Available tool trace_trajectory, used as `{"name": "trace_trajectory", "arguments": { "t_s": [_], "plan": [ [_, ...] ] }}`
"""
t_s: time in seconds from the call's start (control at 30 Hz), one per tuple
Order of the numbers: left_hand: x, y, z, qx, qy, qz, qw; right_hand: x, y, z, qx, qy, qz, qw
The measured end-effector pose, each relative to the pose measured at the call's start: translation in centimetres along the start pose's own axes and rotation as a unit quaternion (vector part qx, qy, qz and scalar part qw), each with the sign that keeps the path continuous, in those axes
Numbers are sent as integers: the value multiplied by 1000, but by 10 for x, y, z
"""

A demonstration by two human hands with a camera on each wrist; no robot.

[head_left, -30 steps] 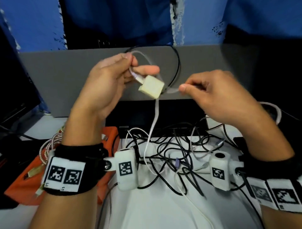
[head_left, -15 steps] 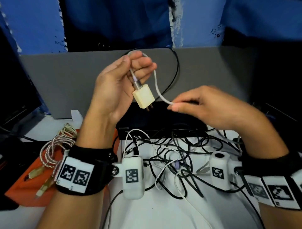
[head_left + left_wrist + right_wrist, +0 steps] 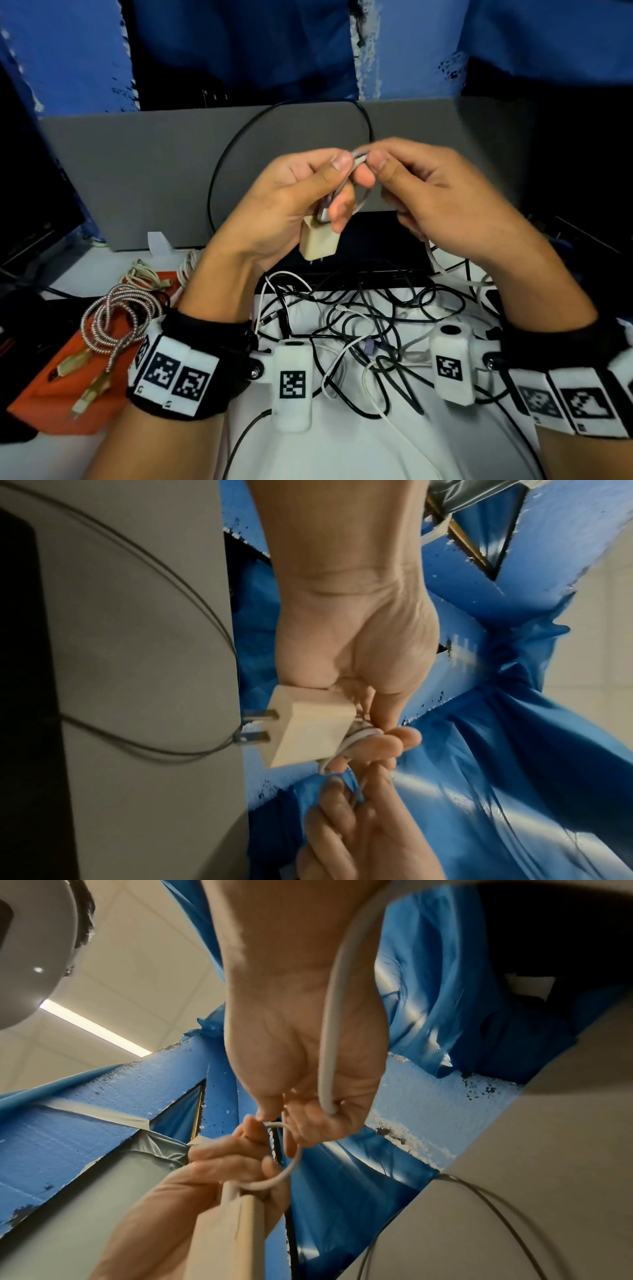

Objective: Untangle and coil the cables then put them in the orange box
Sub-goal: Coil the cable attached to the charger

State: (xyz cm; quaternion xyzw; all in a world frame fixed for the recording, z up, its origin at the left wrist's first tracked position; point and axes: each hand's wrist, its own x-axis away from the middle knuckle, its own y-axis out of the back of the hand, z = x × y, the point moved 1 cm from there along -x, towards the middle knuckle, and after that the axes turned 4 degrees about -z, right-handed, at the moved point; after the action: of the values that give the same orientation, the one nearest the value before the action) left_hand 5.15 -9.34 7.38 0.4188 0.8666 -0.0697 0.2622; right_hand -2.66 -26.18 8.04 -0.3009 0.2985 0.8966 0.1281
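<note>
Holding a cream plastic wall charger (image 3: 319, 242) prongs-down above the white tabletop (image 3: 342, 445), the left hand (image 3: 284, 202) pinches its thin white cable (image 3: 291, 1161). The right hand (image 3: 435, 202) pinches the same cable's small loop. No writing is readable on the charger; the flat orange box (image 3: 44, 394) lies at left.

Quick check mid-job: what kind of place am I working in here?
Probably an office desk or workstation: a white tabletop, a grey partition panel behind it, and a dark monitor at the left. Blue plastic sheeting hangs behind the panel.
</note>
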Motion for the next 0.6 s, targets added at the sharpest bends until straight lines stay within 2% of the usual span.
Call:
{"name": "trace_trajectory", "arguments": {
  "t_s": [0.1, 0.23, 0.33, 0.5, 0.6],
  "plan": [
    [0, -9, 1, 89, 15, -2, 996, -1, -5, 2, -35, -27, 10, 999],
    [-1, -14, 2, 159, 59, 5, 986, 0, 1, 3, -46, -21, -5, 999],
    [2, -12, -2, 145, 80, 37, 986, 2, 2, 5, -49, 7, -12, 999],
    [8, -10, -9, 156, 65, 69, 983, 0, 0, 11, -40, 52, -89, 994],
    [8, -7, -12, 153, 51, 60, 985, 1, -3, 14, -73, 54, -116, 989]
  ]
}}
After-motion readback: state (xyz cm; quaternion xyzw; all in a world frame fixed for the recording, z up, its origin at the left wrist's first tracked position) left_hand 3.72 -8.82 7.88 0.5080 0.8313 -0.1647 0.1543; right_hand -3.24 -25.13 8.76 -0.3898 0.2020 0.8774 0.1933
